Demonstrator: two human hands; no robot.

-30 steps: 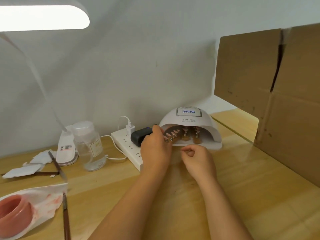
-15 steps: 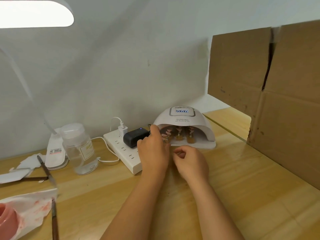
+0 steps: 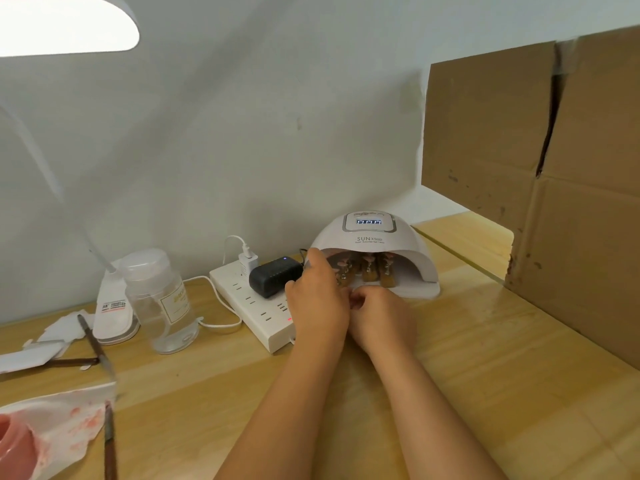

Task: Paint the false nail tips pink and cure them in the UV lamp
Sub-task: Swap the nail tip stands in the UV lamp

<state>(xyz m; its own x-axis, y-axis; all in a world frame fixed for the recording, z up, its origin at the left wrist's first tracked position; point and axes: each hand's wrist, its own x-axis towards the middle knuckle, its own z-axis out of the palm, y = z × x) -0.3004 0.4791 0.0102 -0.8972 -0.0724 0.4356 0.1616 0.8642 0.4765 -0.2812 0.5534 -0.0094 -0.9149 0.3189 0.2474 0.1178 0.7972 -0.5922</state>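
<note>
The white UV lamp [image 3: 372, 244] stands against the wall with its display lit. Inside its mouth stand several pink nail tips on brown stands [image 3: 369, 270]. My left hand [image 3: 317, 299] is at the left side of the opening, with the thumb up against the lamp's rim. Its fingers curl toward the leftmost stand and are hidden behind the back of the hand. My right hand [image 3: 381, 317] rests on the table just in front of the lamp's base. Its fingers are curled in, nothing shows in them, and it touches the left hand.
A white power strip [image 3: 256, 306] with a black adapter [image 3: 273, 277] lies left of the lamp. Further left are a clear bottle [image 3: 161, 303], a desk lamp base [image 3: 112, 313], brushes [image 3: 93, 344], a pink-stained tissue [image 3: 69, 427] and a pink pot [image 3: 14, 452]. Cardboard [image 3: 571, 188] walls off the right.
My right hand has drawn in beside my left hand until they touch. The left hand stays at the lamp's mouth. The stands have not visibly shifted inside the lamp.
</note>
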